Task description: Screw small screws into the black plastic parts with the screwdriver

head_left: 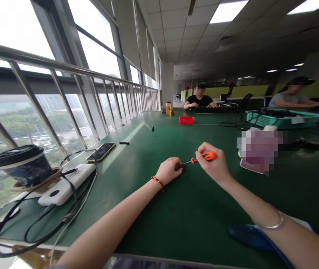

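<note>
In the middle of the green table (154,224), my left hand (170,169) is closed on a small black part (180,166), pressing it against the tabletop. My fingers hide much of that part, so its exact kind does not show. An orange and black screwdriver (207,156) is gripped by its handle in my right hand (214,166). Its thin metal shaft points left, and the tip reaches the black part at my left fingertips. Two other small black pieces, one (124,142) near the phone and one (152,129) farther back, lie on the table.
At left are a lidded coffee cup (25,166), a white power bank (67,185) with looping cables, and a phone (101,152). Farther back stand a red tray (186,120), a jar (168,108) and a green basket (285,119). Two people sit beyond.
</note>
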Demonstrator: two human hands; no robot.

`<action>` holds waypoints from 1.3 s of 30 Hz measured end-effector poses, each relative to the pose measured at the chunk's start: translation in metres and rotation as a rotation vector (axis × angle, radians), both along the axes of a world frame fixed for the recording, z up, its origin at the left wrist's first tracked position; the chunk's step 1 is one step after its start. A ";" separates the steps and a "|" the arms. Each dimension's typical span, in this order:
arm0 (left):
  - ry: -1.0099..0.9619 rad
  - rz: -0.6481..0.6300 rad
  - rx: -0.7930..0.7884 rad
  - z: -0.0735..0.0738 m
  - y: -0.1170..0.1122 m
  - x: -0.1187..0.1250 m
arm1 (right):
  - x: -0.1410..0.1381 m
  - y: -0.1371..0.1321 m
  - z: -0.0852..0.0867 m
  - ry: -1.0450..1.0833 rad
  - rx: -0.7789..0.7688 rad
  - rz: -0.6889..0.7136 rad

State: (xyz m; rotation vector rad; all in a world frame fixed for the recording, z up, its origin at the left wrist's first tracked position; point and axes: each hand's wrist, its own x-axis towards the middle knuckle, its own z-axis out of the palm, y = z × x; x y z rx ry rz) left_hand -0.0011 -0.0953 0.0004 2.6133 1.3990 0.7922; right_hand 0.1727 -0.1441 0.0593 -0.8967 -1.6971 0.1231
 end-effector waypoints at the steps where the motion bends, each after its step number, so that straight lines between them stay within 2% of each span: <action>1: 0.004 -0.005 0.002 0.000 0.000 0.000 | 0.000 0.000 -0.001 -0.001 -0.013 -0.005; 9: 0.041 -0.023 0.011 0.001 0.000 0.000 | -0.001 0.005 -0.010 -0.071 -0.104 -0.050; 19: 0.050 -0.027 0.023 0.000 0.001 0.001 | -0.001 0.002 -0.008 -0.039 -0.042 -0.004; 39: 0.077 -0.034 0.038 0.000 0.001 0.001 | -0.003 0.003 -0.013 -0.085 -0.057 -0.039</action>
